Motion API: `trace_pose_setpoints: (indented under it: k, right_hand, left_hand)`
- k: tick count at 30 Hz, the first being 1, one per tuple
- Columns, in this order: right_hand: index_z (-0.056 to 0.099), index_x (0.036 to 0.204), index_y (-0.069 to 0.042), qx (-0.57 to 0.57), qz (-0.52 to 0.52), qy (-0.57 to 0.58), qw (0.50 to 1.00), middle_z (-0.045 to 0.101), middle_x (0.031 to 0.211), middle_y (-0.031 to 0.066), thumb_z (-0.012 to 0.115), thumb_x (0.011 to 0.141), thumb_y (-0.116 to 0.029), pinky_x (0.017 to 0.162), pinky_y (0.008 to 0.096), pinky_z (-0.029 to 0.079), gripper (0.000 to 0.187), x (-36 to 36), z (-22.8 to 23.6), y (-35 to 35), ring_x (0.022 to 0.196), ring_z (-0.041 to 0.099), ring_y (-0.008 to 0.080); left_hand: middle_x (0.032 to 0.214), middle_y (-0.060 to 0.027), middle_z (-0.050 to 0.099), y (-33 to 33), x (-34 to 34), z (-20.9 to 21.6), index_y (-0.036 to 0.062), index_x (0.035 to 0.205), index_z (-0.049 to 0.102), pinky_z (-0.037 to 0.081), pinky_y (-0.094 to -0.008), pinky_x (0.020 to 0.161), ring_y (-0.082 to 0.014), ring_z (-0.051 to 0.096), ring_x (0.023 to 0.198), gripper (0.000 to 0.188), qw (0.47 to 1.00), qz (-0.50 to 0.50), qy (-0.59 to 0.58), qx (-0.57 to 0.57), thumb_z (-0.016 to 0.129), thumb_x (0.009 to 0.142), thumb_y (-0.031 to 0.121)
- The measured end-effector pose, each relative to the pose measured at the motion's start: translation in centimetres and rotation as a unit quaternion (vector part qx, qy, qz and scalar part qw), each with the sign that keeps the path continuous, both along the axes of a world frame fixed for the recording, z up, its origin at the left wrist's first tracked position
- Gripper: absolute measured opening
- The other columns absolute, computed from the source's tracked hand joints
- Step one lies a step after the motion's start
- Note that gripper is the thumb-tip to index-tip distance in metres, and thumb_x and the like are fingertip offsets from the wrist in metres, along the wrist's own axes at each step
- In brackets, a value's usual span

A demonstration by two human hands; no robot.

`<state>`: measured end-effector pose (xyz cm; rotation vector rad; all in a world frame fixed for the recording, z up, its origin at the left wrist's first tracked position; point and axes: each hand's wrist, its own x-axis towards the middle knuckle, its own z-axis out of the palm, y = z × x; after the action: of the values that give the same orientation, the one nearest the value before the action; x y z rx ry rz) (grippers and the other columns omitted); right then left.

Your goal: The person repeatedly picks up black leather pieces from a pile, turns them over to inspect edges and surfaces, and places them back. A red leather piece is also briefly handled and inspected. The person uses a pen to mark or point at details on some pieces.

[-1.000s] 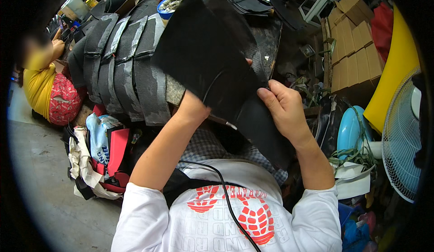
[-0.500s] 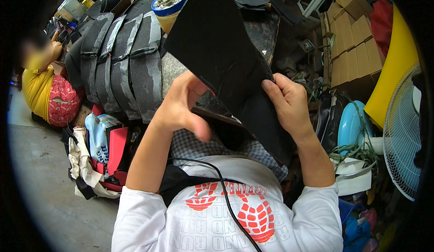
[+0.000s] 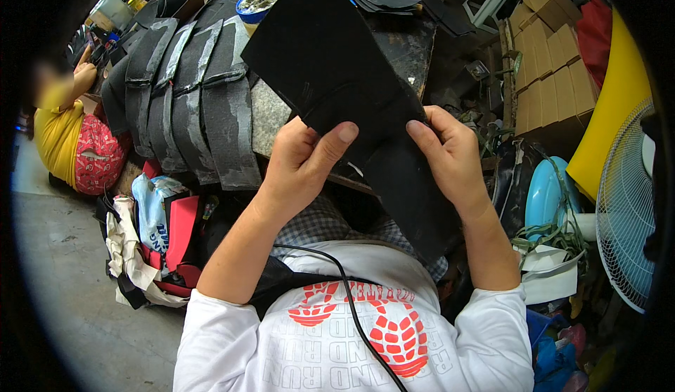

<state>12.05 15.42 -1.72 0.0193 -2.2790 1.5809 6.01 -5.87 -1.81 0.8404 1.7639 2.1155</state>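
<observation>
Hands (image 3: 294, 163) on black sheet (image 3: 330, 61), gripping opposite edges

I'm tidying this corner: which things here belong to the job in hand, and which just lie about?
Job in hand:
- black sheet, held by left hand and right hand
- overlapping black pieces, grey-smeared, probably
- blue-rimmed tub, possibly

Seemingly just around:
- white fan
- cardboard boxes
- yellow sheet

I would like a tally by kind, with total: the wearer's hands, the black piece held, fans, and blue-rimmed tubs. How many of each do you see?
Hands: 2 (left hand, right hand)
Held black piece: 1
Fan: 1
Blue-rimmed tub: 1
Total: 5
</observation>
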Motion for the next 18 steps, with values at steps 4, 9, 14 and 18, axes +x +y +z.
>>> trace_pose_setpoints:
  k: [4,9,14,18]
  right_hand:
    - [0.061,0.084,0.000,0.015,0.011,-0.037,0.999,0.050,0.068,-0.0045,0.063,0.097,-0.019,0.054,0.0213,0.034,0.023,0.1,0.5,0.2,0.062,0.041,0.0026]
    - [0.063,0.082,0.001,0.093,0.000,0.029,0.995,0.052,0.063,0.0040,0.067,0.094,-0.020,0.052,0.0258,0.037,0.025,0.3,0.8,0.0,0.055,0.046,0.0087]
    - [0.063,0.080,0.001,0.099,-0.006,0.053,0.994,0.051,0.061,0.0048,0.067,0.094,-0.019,0.050,0.0262,0.036,0.025,0.4,0.6,-0.1,0.053,0.044,0.0099]
    - [0.062,0.080,0.002,0.111,-0.001,0.035,0.993,0.052,0.063,0.0059,0.067,0.094,-0.018,0.051,0.0263,0.036,0.025,0.5,0.6,0.1,0.053,0.045,0.0124]
  left_hand:
    - [0.088,-0.0046,0.067,1.2,0.5,0.4,-0.0047,0.108,0.062,0.050,-0.0260,0.066,-0.0076,0.059,0.078,0.029,0.997,0.019,0.007,0.068,0.066,0.097,0.022]
    - [0.094,-0.0098,0.067,-0.9,-0.9,0.6,-0.0077,0.114,0.057,0.052,-0.0271,0.076,-0.0127,0.062,0.089,0.060,0.986,-0.023,-0.107,-0.126,0.077,0.085,0.040]
    - [0.092,-0.0091,0.068,-1.5,-1.5,-1.5,-0.0068,0.108,0.060,0.052,-0.0266,0.074,-0.0133,0.063,0.086,0.063,0.976,0.048,-0.127,-0.169,0.079,0.081,0.046]
    - [0.088,-0.0045,0.068,-0.8,0.4,-1.6,-0.0035,0.098,0.065,0.049,-0.0236,0.066,-0.0089,0.061,0.079,0.042,0.994,0.034,-0.104,0.004,0.074,0.089,0.036]
